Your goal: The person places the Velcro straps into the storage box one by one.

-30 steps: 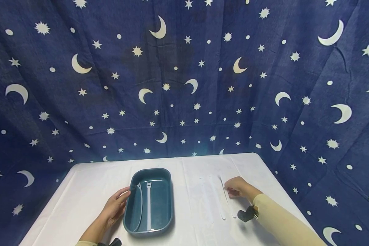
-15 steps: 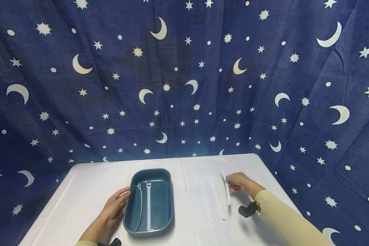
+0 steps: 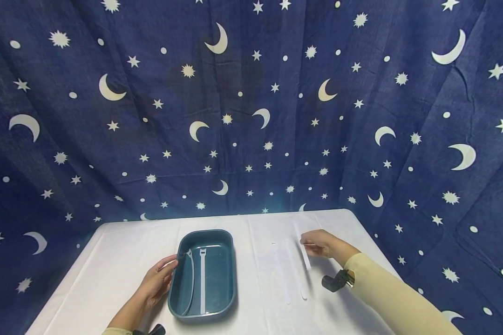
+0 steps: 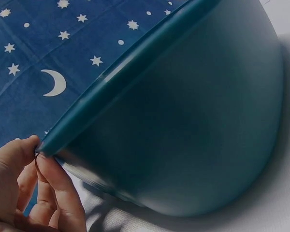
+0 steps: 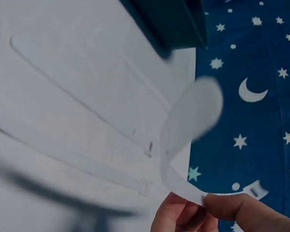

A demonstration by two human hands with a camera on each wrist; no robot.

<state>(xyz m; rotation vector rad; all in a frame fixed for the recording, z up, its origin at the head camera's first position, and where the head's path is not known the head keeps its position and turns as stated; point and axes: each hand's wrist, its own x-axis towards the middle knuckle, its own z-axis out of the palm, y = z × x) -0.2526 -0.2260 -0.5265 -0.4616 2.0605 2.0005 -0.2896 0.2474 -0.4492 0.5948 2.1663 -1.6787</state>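
Observation:
My left hand point(image 3: 157, 280) pinches the left rim of a deep blue-green plastic tub point(image 3: 235, 274); in the left wrist view, thumb and fingers point(image 4: 60, 186) meet at the rim. Inside the tub lie a straight white hook-and-loop cable tie point(image 3: 203, 281) and a curved one point(image 3: 192, 281). Raised above the table at right, my right hand point(image 3: 320, 243) pinches another white cable tie point(image 3: 304, 257) near its slotted head. In the right wrist view this tie point(image 5: 193, 118) bends over, its loose end blurred and close to the camera.
Two more white cable ties, a left one point(image 3: 282, 277) and a right one point(image 3: 296, 274), lie lengthwise on the white-covered table point(image 3: 255, 321), between tub and right hand. A dark blue curtain point(image 3: 251, 139) with moons and stars hangs behind and at the right.
My right hand has picked up the rightmost cable tie from the table, lifted it and moved slightly left. My left hand and the tub have stayed in place.

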